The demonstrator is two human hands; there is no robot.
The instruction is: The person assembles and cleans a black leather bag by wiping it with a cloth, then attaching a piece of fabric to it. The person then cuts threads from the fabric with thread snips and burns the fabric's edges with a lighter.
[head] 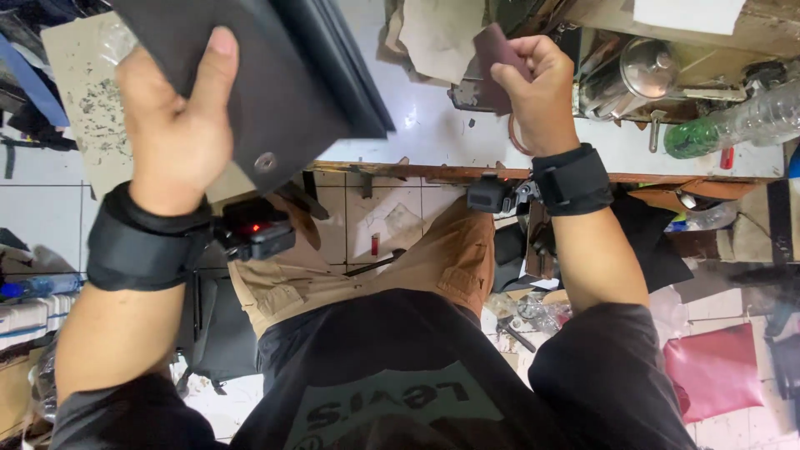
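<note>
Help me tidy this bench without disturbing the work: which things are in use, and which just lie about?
In use:
left hand gripping a black leather panel
right hand pinching a maroon leather scrap

Lying about:
steel pot
green plastic bottle
red bag on the floor

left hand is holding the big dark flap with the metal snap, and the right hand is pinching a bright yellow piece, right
Not quite. In the head view, the piece pinched in the right hand is dark maroon, not bright yellow. The left hand does hold the big dark flap with the metal snap.
</note>
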